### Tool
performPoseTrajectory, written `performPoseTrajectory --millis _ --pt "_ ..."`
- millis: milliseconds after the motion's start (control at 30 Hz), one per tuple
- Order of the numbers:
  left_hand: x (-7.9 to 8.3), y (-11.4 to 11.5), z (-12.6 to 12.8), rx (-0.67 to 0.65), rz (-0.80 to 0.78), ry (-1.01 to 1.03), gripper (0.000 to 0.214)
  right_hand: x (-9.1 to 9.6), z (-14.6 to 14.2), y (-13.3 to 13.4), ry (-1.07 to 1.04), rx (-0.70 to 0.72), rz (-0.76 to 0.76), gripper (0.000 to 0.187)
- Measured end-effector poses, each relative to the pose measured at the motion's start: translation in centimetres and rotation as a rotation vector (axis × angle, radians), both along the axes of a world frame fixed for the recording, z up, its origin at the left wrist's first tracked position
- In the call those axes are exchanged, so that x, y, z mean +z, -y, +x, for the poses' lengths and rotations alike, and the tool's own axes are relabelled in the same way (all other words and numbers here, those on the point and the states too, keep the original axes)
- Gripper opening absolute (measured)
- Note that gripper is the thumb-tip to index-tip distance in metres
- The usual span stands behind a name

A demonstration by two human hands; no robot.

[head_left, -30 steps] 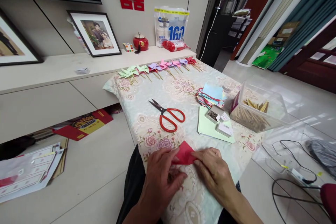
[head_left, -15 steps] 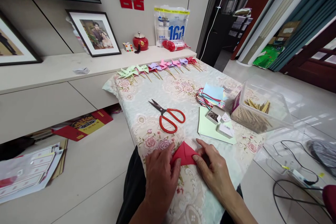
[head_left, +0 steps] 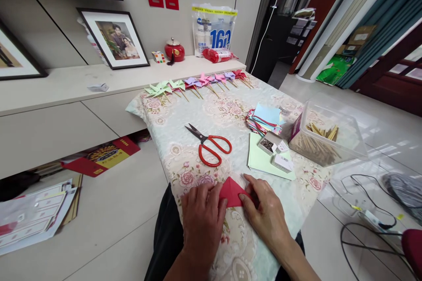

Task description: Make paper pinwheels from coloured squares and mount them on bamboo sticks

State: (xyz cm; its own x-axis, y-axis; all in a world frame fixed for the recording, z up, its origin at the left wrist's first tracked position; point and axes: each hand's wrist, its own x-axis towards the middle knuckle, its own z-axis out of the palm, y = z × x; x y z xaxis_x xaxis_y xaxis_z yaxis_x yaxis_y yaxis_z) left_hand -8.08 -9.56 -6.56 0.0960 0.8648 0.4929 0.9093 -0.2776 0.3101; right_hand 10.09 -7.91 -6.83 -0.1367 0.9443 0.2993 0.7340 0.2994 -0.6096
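Observation:
A sheet of red paper (head_left: 231,194), folded to a triangle with its point away from me, lies on the flowered tablecloth at the near end of the table. My left hand (head_left: 201,215) grips its left corner, thumb near the lower edge and fingers over the side. At the right corner my right hand (head_left: 265,206) has thumb and fingers closed on the paper. Both hands hide the corners. Beyond them lie scissors (head_left: 208,142) with red handles, blades apart and pointing to the far left.
Several paper pinwheels (head_left: 204,81) on sticks line the table's far edge. To the right are light green paper (head_left: 253,158), small boxes (head_left: 281,163) on it, a stack of coloured squares (head_left: 268,114) and a clear plastic bin (head_left: 349,140) of wooden sticks. Cables (head_left: 365,246) lie on the floor.
The fingers of my left hand have come down closer around the paper's left side. My right thumb has slid slightly left along the paper. The view has shifted a little.

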Motion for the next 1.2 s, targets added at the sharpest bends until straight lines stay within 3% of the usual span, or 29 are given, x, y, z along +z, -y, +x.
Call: performPoseTrajectory --millis 100,200,300,433,633,867,1200 --pt "-0.1 0.1 0.3 -0.038 0.109 0.010 0.019 0.0 0.0 0.1 0.034 0.011 0.009 0.037" --pt "-0.4 0.5 0.7 -0.172 0.209 0.015 0.020 -0.1 0.0 0.1 0.052 0.019 0.023 0.036" --pt "-0.7 1.3 1.0 -0.255 0.215 0.029 0.025 -0.1 0.0 0.1 0.064 0.025 0.067 0.035" --pt "-0.8 2.4 1.1 -0.264 0.163 0.041 0.024 0.8 -0.4 1.0 0.145 0.025 0.199 0.036" --pt "-1.0 3.4 0.5 -0.322 0.110 -0.007 0.036 2.0 -0.6 4.1 0.324 0.286 0.330 0.039" --pt "-1.4 3.9 0.3 -0.315 0.084 -0.049 0.043 1.6 0.6 4.9 0.483 0.446 0.287 0.053" --pt "-1.3 4.6 -0.4 -0.226 0.111 -0.050 0.040 1.8 1.3 5.2 0.541 0.390 0.315 0.049"
